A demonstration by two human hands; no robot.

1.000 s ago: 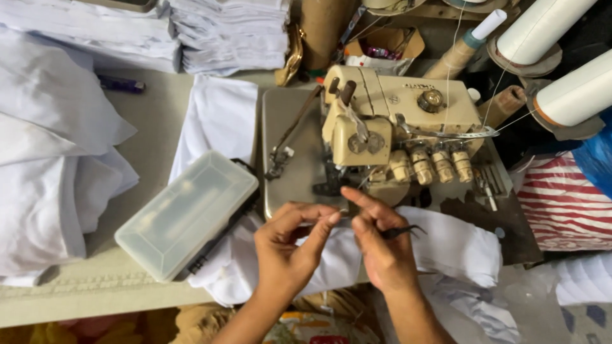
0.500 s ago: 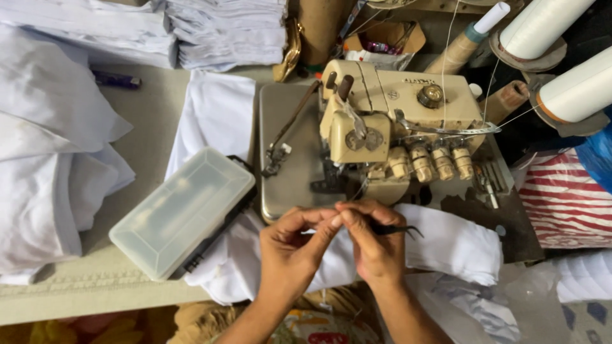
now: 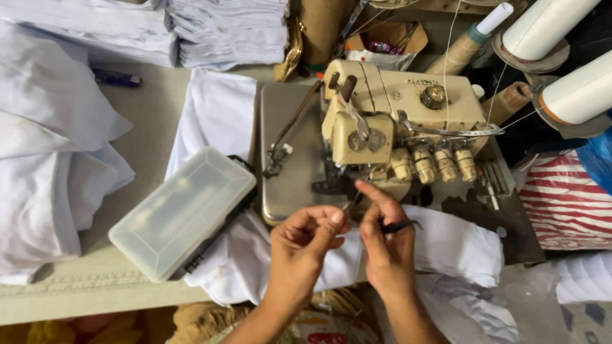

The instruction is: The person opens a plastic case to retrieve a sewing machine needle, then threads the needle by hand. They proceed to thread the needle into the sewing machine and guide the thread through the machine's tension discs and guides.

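A big cream sewing machine (image 3: 395, 121) sits at twelve o'clock from both hands. The right hand (image 3: 386, 245) is nearer to it and pinches thin tweezers (image 3: 352, 202), whose long tips point up to eleven o'clock at the needle part. The left hand (image 3: 305, 245) curls shut, fingertips pinched beside them.

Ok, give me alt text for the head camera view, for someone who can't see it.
Two hands meet in front of a beige overlock sewing machine; the right hand holds slim dark tweezers, the left hand pinches its fingertips beside them. White fabric lies under the hands, with a clear plastic box at left.
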